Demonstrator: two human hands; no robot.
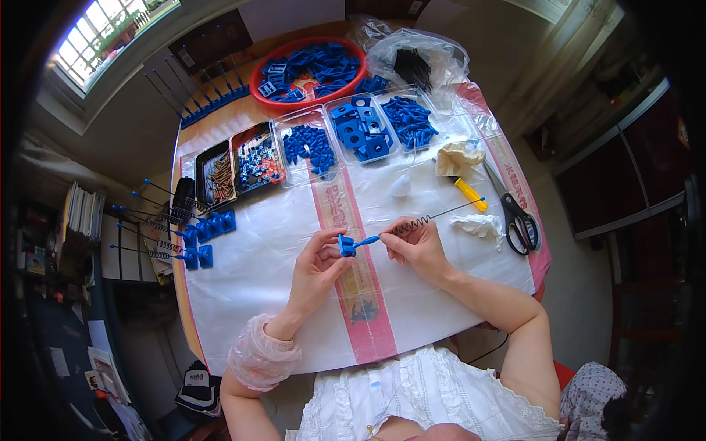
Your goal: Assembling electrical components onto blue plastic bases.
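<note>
My left hand (318, 266) pinches a small blue plastic base (346, 245) over the middle of the table. From the base a slim blue tapered piece (367, 240) points right, its end reaching the fingertips of my right hand (419, 250). Those fingers are closed on a black coil spring (413, 224). Out of the spring a thin dark rod (456, 208) runs up to the right, tipped with a small blue bead (483, 198). Whether the tapered piece sits inside the spring is hidden by my fingers.
Clear trays of blue tapered pieces (309, 147) and square blue plates (360, 128) line the back, beside black trays of screws (220, 178) and nuts (257, 158). A red basin (259, 92) stands behind. Black scissors (521, 224) and a yellow-handled tool (471, 194) lie right; spring assemblies (209, 226) left.
</note>
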